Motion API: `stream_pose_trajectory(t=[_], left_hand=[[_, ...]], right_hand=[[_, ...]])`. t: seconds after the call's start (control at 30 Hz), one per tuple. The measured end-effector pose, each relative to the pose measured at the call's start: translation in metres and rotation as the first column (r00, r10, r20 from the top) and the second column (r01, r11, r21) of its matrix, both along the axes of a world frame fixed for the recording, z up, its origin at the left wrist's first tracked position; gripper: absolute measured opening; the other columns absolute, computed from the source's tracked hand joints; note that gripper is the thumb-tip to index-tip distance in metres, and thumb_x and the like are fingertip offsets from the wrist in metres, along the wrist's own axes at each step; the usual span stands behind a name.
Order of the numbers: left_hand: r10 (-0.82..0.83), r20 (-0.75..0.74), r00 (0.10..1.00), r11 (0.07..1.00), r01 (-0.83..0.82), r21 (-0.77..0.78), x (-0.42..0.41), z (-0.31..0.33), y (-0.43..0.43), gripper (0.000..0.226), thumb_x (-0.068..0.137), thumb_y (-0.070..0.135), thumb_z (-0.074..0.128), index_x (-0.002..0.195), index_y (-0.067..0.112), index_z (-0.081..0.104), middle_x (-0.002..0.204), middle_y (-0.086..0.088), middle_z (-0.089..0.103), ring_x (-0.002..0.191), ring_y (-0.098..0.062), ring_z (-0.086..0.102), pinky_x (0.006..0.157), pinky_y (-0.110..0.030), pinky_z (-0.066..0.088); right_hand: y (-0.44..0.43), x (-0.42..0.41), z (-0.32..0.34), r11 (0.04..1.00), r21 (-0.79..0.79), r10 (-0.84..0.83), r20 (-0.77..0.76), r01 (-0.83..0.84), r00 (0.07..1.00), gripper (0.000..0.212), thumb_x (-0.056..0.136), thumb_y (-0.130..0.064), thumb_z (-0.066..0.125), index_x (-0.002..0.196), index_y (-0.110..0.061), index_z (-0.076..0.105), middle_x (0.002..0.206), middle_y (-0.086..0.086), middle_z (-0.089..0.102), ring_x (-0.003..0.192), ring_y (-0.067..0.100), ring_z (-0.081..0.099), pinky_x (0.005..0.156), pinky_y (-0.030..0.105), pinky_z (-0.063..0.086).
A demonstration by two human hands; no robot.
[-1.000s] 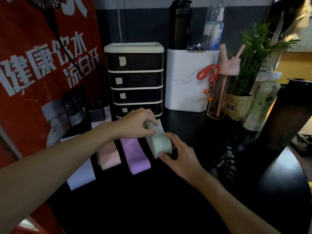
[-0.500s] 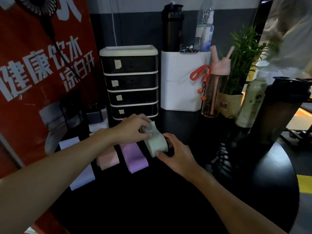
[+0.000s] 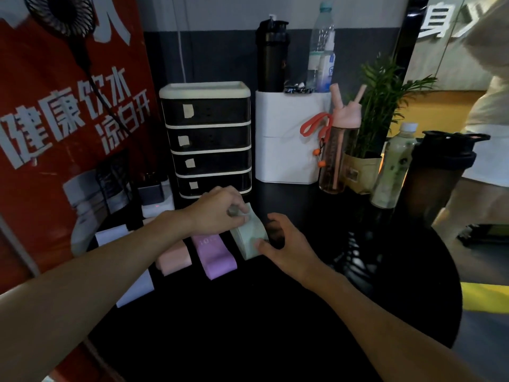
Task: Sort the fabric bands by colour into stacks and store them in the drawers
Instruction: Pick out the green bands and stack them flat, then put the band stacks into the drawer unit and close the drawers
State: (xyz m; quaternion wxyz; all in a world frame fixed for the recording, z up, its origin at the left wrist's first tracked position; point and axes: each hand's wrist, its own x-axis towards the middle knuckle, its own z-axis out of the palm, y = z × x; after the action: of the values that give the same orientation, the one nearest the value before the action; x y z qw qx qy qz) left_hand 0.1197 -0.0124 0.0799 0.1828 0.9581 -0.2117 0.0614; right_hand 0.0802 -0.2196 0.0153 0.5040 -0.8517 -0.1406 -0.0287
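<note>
From the head camera: reaches both forearms forward over the black bench. Pinches the far end of the green band stack with the left hand; clasps its near end with the right hand. Lies just right of the purple band and pink band, before the drawer unit. Shows four closed drawers, contents hidden.

this looks like a corner of a gym or fitness studio. a tall red banner at the left edge of the tabletop carries big white chinese lettering about healthy drinking water. along the far edge of the round black tabletop stand a dark shaker bottle, a black flask, a clear water bottle and a pink straw bottle, beside a potted plant and a small drawer unit. pastel fabric bands of the exercise kind lie near the left edge.
</note>
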Motion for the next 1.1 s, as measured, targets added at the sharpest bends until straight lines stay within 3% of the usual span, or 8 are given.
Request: stream_pose_trajectory(t=[0.17,0.27,0.37,0.47,0.77,0.9,1.03,1.1], left_hand=[[0.021,-0.023,1.000,1.000,-0.021,0.005,-0.008,0.006,-0.001,0.046,0.075,0.060,0.055,0.106,0.030,0.073,0.121,0.012,0.057,0.115,-0.015,0.049,0.105,-0.045,0.040],[0.048,-0.014,0.999,0.996,-0.048,-0.070,-0.009,0.012,0.001,0.050,0.074,0.062,0.055,0.107,0.029,0.070,0.118,0.010,0.058,0.113,-0.014,0.053,0.102,-0.037,0.044],[0.116,0.034,0.993,0.970,-0.106,-0.218,-0.005,0.020,0.007,0.031,0.084,0.041,0.070,0.111,0.025,0.069,0.114,0.007,0.062,0.110,-0.013,0.057,0.095,-0.031,0.047],[0.212,0.072,0.975,0.934,-0.180,-0.307,0.002,0.029,0.019,0.036,0.087,0.031,0.073,0.120,0.020,0.064,0.118,0.001,0.062,0.109,-0.015,0.057,0.093,-0.031,0.047],[0.484,0.003,0.875,0.670,-0.369,-0.644,0.051,0.046,0.063,0.070,0.080,0.033,0.080,0.135,0.018,0.040,0.132,-0.004,0.044,0.114,-0.017,0.052,0.100,-0.032,0.047],[0.555,-0.030,0.831,0.588,-0.418,-0.693,0.074,0.052,0.075,0.085,0.080,0.031,0.080,0.143,0.014,0.026,0.139,-0.009,0.032,0.115,-0.016,0.041,0.094,-0.024,0.038],[0.546,-0.075,0.834,0.542,-0.420,-0.728,0.097,0.053,0.085,0.102,0.080,0.029,0.081,0.153,0.017,0.011,0.150,-0.011,0.027,0.135,-0.023,0.036,0.097,-0.025,0.034],[0.524,-0.084,0.848,0.535,-0.404,-0.742,0.107,0.050,0.091,0.108,0.078,0.027,0.083,0.154,0.020,0.007,0.151,-0.009,0.030,0.137,-0.023,0.037,0.102,-0.027,0.034]], right_hand=[[-0.003,-0.001,0.011,0.999,-0.038,-0.013,0.043,0.015,0.999,0.067,0.081,-0.041,0.073,0.139,-0.028,0.043,0.116,-0.011,0.055,0.104,0.008,0.056,0.099,0.035,0.048],[-0.004,0.003,0.022,0.999,-0.025,-0.025,0.072,0.026,0.997,0.063,0.081,-0.041,0.074,0.136,-0.027,0.045,0.115,-0.009,0.055,0.101,0.009,0.056,0.095,0.032,0.049],[-0.001,0.015,0.039,0.999,0.028,-0.031,0.093,0.028,0.995,0.060,0.082,-0.033,0.075,0.134,-0.021,0.048,0.113,-0.003,0.055,0.097,0.011,0.056,0.086,0.023,0.048],[0.007,0.035,0.058,0.997,0.068,-0.038,0.098,0.031,0.994,0.057,0.082,-0.031,0.075,0.132,-0.020,0.049,0.112,-0.001,0.056,0.099,0.014,0.057,0.082,0.021,0.047],[0.051,0.126,0.110,0.996,0.088,-0.016,0.123,0.006,0.992,0.059,0.083,-0.038,0.072,0.134,-0.022,0.047,0.118,0.001,0.053,0.107,0.018,0.058,0.093,0.036,0.052],[0.070,0.166,0.118,0.998,0.057,0.001,0.096,-0.006,0.995,0.082,0.067,-0.054,0.076,0.135,-0.026,0.039,0.130,0.003,0.052,0.117,0.019,0.056,0.100,0.039,0.049],[0.079,0.197,0.121,0.988,0.150,0.020,0.077,-0.031,0.997,0.075,0.076,-0.033,0.081,0.133,-0.026,0.033,0.128,-0.003,0.051,0.112,0.013,0.055,0.088,0.028,0.047],[0.082,0.208,0.120,0.986,0.158,0.045,0.074,-0.057,0.996,0.082,0.074,-0.033,0.082,0.137,-0.028,0.030,0.131,-0.005,0.051,0.115,0.014,0.054,0.089,0.029,0.046]])
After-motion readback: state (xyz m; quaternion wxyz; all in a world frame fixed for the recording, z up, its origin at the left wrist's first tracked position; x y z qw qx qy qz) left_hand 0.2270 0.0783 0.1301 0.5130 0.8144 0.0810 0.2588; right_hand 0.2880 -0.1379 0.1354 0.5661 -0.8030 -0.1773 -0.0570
